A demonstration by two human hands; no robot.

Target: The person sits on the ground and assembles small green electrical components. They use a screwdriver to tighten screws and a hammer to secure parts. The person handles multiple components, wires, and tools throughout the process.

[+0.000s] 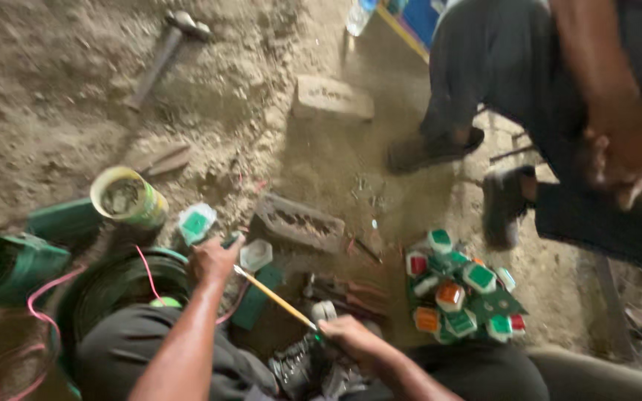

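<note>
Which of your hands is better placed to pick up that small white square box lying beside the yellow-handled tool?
Probably the left hand: it sits right beside the small white square box, while the right hand already grips the yellow-handled tool.

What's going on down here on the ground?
A person sits on a dirt floor and works low over their lap. The right hand grips the end of a thin yellow stick; the left hand is at its other end, beside a small clear cup. A heap of small green, red and orange boxes lies to the right. A hammer lies farther off. Another person sits nearby.
</note>
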